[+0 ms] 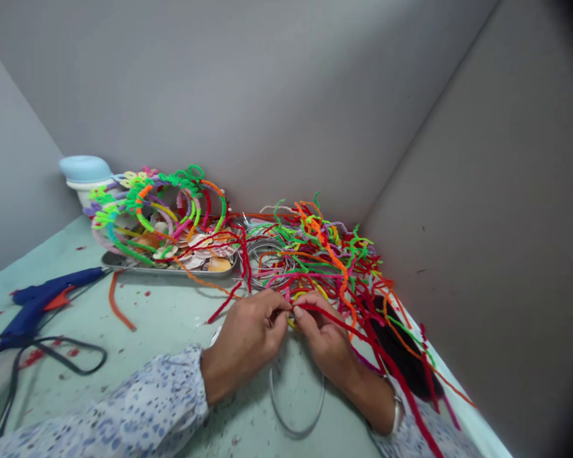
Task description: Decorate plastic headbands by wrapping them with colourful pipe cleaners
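My left hand (248,332) and my right hand (328,338) meet over the table, their thumbs and fingertips pinched together. Between them is one end of a red pipe cleaner (403,383), whose long tail runs over my right wrist toward the lower right. Below the fingers hangs a thin grey hoop (296,434), its upper part hidden by my hands. A bit of yellow shows beside the fingertips. Just beyond my hands lies a tangled heap of coloured pipe cleaners (322,238).
Finished-looking fuzzy hoops (146,210) lie on a metal tray (172,272) of shells, before a blue-lidded container (86,170). A blue glue gun (52,292) with its cord lies left. Coiled grey hoops (267,254) sit mid-table. Grey walls stand behind and right.
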`<state>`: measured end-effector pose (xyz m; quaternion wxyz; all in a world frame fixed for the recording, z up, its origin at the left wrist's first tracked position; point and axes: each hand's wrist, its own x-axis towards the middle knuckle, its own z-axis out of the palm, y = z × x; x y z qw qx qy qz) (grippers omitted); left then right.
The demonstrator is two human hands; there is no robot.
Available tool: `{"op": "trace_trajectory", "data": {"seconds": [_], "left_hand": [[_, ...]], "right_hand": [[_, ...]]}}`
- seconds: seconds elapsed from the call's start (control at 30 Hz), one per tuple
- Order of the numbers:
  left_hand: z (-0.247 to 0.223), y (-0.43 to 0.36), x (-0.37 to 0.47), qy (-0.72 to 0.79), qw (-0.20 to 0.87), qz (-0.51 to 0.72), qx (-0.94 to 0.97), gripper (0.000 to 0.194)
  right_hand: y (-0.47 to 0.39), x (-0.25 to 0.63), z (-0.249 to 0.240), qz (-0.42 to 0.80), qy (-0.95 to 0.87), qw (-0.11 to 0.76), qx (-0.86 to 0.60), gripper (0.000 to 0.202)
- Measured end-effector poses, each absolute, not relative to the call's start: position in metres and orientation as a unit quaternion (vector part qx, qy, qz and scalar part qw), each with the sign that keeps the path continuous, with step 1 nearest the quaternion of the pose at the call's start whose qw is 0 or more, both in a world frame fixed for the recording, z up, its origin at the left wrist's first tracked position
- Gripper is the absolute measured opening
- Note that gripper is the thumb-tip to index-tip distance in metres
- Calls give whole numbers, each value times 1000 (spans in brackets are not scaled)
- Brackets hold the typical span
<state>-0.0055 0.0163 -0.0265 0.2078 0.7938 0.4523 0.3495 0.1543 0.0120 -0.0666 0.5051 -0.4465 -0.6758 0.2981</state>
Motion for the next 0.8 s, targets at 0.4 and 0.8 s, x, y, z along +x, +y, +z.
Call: {"op": "trace_trajectory", "data": {"seconds": [0.4, 0.8], "left_hand": [[-32, 21, -8, 441, 156, 310, 828, 16], [-36, 22, -11, 429, 58, 255, 865, 17]], "right_hand": [[15, 151, -71, 280, -660, 524, -461, 10], [18, 150, -67, 367, -614, 525, -462, 11]]}}
